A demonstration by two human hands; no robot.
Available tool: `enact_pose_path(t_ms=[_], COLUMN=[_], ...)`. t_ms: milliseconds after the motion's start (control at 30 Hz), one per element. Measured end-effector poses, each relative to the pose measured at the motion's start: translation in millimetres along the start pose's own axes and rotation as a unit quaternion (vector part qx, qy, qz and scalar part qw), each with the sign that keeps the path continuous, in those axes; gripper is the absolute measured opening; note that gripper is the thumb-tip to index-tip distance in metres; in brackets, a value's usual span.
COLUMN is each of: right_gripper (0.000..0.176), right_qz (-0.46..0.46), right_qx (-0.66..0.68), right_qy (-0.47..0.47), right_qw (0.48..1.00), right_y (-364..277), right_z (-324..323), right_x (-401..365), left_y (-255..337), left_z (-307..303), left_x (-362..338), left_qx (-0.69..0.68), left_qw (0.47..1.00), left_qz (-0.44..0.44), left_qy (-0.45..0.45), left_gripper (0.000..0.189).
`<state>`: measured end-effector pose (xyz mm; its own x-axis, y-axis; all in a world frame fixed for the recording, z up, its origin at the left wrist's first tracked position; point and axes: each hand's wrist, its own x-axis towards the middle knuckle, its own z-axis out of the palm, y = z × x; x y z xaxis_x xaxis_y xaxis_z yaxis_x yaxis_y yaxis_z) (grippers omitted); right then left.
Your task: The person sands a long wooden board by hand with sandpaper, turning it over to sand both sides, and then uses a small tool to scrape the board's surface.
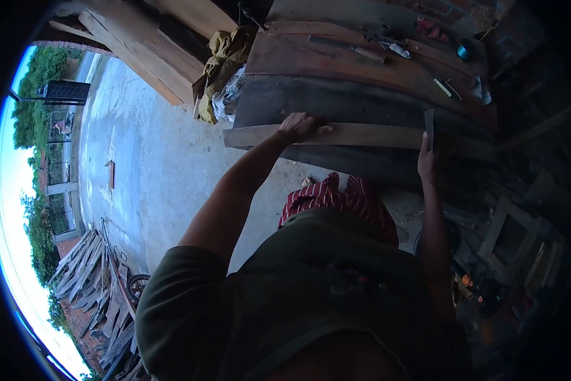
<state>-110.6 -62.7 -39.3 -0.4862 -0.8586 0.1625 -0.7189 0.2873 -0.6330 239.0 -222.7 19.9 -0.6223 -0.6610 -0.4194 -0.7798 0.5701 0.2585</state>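
A long, pale wooden plank (368, 134) lies crosswise on the near part of a dark wooden workbench (342, 95). My left hand (303, 125) presses on the plank left of its middle, with the fingers curled over it and the thumb pointing right. At the plank's right end, my right hand (427, 160) is closed on the lower part of a flat, straight, metal-looking strip (429, 120). The strip stands across the plank's end; its exact kind is hard to make out in the dim light.
On the bench's far side lie a long flat tool (345, 47), a white tube (397, 49), a teal roll (465, 50) and a pale stick (443, 87). A mustard bag (225, 57) stands beside it. Slats (92, 273) and a wooden frame (507, 235) lie on the floor.
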Motion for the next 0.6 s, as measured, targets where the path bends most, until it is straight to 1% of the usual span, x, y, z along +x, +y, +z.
enact_pose_path(t_ms=[33,67,100,133,167,200,233,267,300,333,367,400,433,467,500,567,600], right_gripper=[0.041,0.041,0.041,0.042,0.043,0.043,0.043,0.044,0.045,0.047,0.051,0.058,0.067,0.079,0.085,0.089,0.089], right_qz=[-0.031,-0.059,-0.043,-0.091,-0.146,-0.145,-0.131,-0.113,-0.095,-0.098,-0.072,-0.058,-0.099,-0.141,-0.176,-0.237,-0.23], right_qx=[-0.109,-0.219,-0.233,-0.217,-0.198,-0.206,-0.211,-0.219,-0.225,-0.221,-0.235,-0.212,-0.181,-0.117,-0.085,-0.069,-0.076], right_qy=[0.03,0.056,0.059,0.062,0.061,0.057,0.04,0.027,0.02,0.042,0.064,0.074,0.024,-0.02,-0.066,-0.165,-0.157], right_qw=[0.993,0.972,0.97,0.97,0.967,0.966,0.968,0.969,0.969,0.969,0.967,0.973,0.978,0.983,0.979,0.955,0.957], right_y=[5,11,14,13,11,8,5,3,2,-2,-13,-28,-52,-69,-84,-92,-79], right_z=[-3,-7,-11,-13,-14,-13,-14,-16,-12,-8,2,11,10,20,29,23,14], right_x=[3,3,-1,-3,-3,-3,-3,-4,-6,-10,-14,-21,-33,-48,-63,-76,-68], left_y=[0,0,0,-1,-3,-4,7,11,11,13,17,21,20,19,19,18,18], left_z=[7,20,31,36,41,45,36,39,41,44,44,44,50,56,61,64,64], left_x=[1,-3,-7,-8,-10,-13,-23,-30,-36,-41,-48,-54,-54,-51,-46,-37,-33], left_qx=[-0.002,-0.005,-0.011,-0.016,0.011,0.037,0.006,0.0,0.06,0.117,0.108,0.098,0.101,0.105,0.1,0.097,0.097], left_qw=[1.0,0.999,0.995,0.995,0.987,0.975,0.992,0.992,0.982,0.965,0.965,0.964,0.963,0.961,0.959,0.97,0.969], left_qz=[0.02,0.015,0.008,0.024,0.039,0.049,-0.007,0.003,0.035,0.07,0.071,0.075,0.083,0.09,0.111,0.052,0.063], left_qy=[-0.003,0.052,0.103,0.096,0.154,0.213,0.126,0.124,0.173,0.225,0.229,0.234,0.237,0.239,0.241,0.217,0.219], left_gripper=[0.038,0.035,0.032,0.032,0.033,0.033,0.041,0.041,0.048,0.056,0.065,0.075,0.08,0.085,0.085,0.085,0.085])
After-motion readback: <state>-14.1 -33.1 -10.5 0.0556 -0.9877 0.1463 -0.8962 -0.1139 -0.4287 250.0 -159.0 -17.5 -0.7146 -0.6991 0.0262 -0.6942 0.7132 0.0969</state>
